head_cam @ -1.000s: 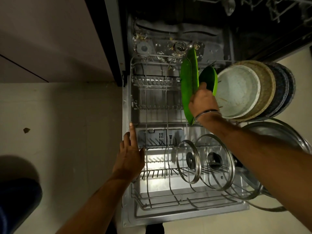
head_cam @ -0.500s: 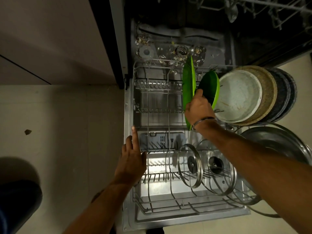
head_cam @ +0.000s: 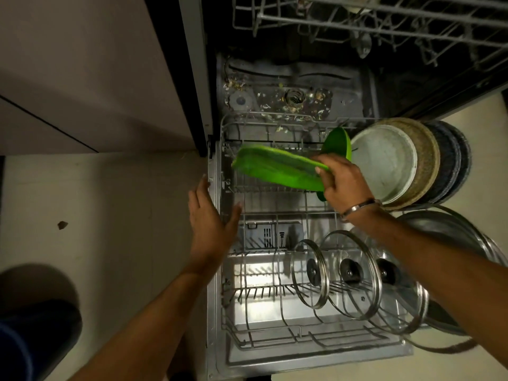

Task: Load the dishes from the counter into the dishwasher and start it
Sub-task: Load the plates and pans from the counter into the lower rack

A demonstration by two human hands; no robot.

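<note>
no brand or lettering can be read anywhere on the dishwasher; the only marks are a few dark slots and a small symbol on the grey detergent box (head_cam: 270,235) in the door, too small to make out.

the right hand (head_cam: 342,179) has its grip closed on one end of a long green plate (head_cam: 277,168), thumb on top near the edge and fingers curled underneath, so the plate lies tilted nearly flat over the far part of the lower rack (head_cam: 275,320). the plate is blurred. a metal bangle (head_cam: 358,208) sits on that wrist. just behind the hand a second, rounder green dish (head_cam: 338,143) stands on edge in the rack, right beside a row of upright round plates (head_cam: 395,163), the nearest pale and the ones behind it tan and dark blue.

the left hand (head_cam: 210,218) has its grip spread, fingers straight and thumb out, holding nothing; it lies at the left rim of the rack, and i cannot tell whether it actually touches the wire.

nearer the front of the rack three glass lids (head_cam: 349,273) with dark knobs stand in the tines, and a large steel pan (head_cam: 450,235) sits to their right. the upper rack (head_cam: 384,20) juts out overhead. food scraps litter the tub floor (head_cam: 291,100).
</note>
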